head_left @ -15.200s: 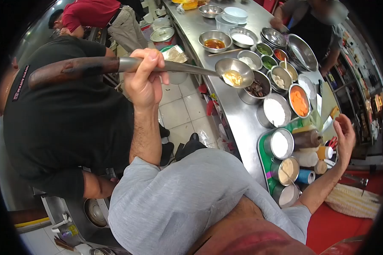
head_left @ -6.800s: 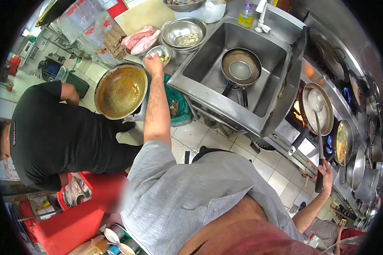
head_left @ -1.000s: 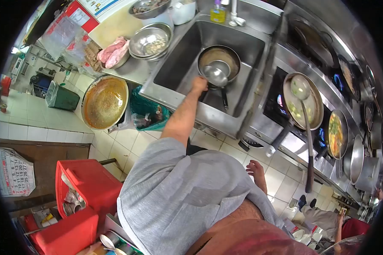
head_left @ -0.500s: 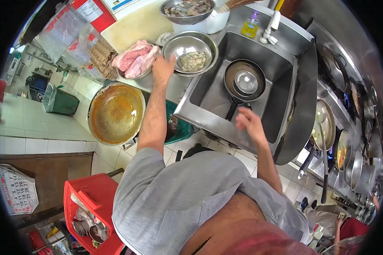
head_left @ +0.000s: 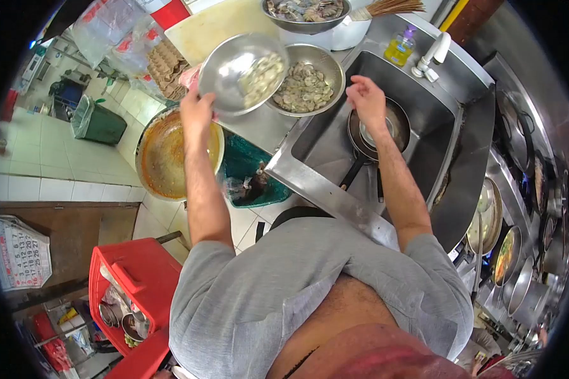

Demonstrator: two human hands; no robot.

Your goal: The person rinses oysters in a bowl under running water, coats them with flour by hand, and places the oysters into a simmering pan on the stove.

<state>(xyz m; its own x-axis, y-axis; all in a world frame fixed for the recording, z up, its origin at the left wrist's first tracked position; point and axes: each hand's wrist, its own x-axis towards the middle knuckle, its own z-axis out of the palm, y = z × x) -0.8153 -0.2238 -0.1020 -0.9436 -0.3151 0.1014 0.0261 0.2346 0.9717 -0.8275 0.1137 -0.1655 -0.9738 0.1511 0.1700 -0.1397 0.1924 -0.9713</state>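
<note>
Lifted since half a second ago from atop another bowl, the smooth, round, shiny steel bowl (head_left: 227, 74) now hangs tilted over the brushed-metal worktop (head_left: 250, 129), glistening pale pieces gathered towards its right side. The left hand (head_left: 197, 114) is clamped on its rim, arm outstretched. Beside it, a second round steel bowl (head_left: 322, 58) holds greyish, slick pieces. The right hand (head_left: 368, 101), apart and unladen, bends its fingers above the grey steel sink (head_left: 431, 123).
</note>
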